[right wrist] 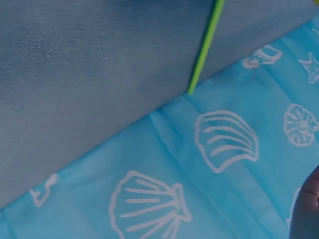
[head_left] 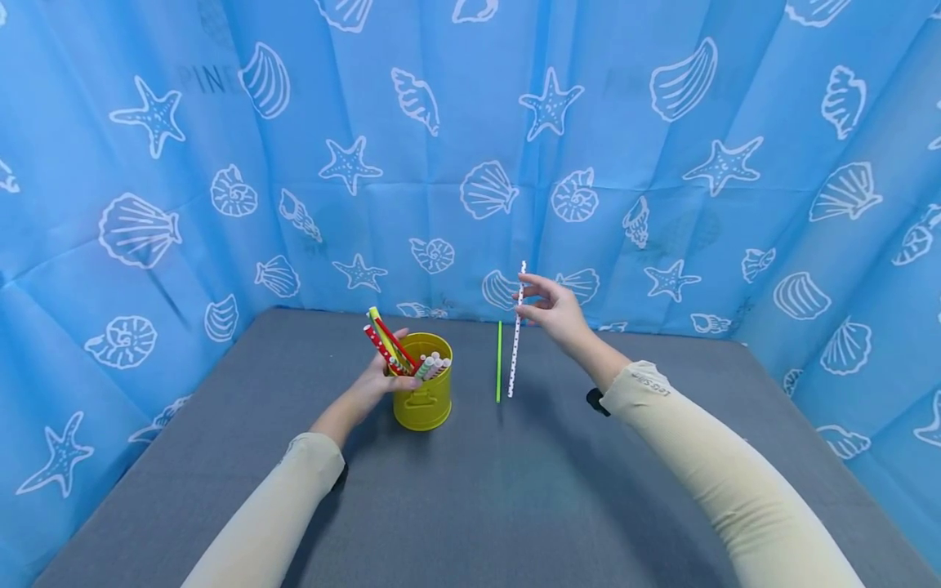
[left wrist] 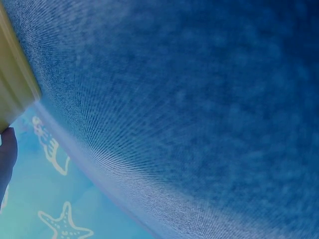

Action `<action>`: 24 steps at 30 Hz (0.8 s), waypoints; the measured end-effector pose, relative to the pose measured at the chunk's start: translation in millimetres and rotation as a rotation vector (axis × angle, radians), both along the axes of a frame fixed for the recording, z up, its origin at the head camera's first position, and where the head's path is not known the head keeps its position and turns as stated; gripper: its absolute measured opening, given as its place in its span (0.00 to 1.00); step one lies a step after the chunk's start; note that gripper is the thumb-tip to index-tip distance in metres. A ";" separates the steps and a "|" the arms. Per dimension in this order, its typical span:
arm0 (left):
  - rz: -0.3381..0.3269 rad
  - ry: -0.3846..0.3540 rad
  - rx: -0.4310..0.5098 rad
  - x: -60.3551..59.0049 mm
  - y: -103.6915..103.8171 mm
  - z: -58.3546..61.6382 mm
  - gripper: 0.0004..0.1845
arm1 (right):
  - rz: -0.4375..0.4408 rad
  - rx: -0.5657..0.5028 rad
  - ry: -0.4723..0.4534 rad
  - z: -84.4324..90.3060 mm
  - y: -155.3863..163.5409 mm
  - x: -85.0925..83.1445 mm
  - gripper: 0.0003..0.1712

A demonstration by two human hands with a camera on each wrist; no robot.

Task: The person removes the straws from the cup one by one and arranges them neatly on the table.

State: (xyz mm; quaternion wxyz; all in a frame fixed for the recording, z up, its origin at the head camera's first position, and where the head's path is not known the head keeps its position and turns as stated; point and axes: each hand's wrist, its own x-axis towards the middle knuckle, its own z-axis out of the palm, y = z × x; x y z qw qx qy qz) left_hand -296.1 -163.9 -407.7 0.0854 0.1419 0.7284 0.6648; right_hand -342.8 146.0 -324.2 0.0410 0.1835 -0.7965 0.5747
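Right sleeve [head_left: 735, 482] nearest. Left hand [head_left: 367, 388] clamped round yellow bucket [head_left: 424, 415], left. Green straw [head_left: 499, 361] already out on table [head_left: 456, 498], right of bucket; spotted straw [head_left: 515, 351] out, pinched by right hand [head_left: 557, 316]; other straws [head_left: 388, 336] in bucket seemingly remaining.

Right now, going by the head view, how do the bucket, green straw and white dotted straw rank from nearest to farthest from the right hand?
1. White dotted straw: pinched in the right hand.
2. Green straw: just left of that straw.
3. Bucket: farther left, at the left hand.
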 end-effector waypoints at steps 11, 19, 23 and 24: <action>0.004 -0.010 -0.047 0.1 -0.9 2.2 0.48 | 0.001 0.121 -0.128 -30.1 16.9 -21.3 0.32; 0.007 -0.011 -0.045 1.7 -0.8 0.9 0.48 | 0.023 0.100 -0.226 -57.0 20.2 -36.4 0.34; 0.000 -0.007 -0.032 2.1 -1.5 0.1 0.48 | 0.013 0.107 -0.266 -65.5 21.0 -42.2 0.33; 0.000 -0.006 -0.030 2.4 -1.8 0.4 0.48 | 0.010 0.111 -0.275 -66.9 20.9 -43.9 0.33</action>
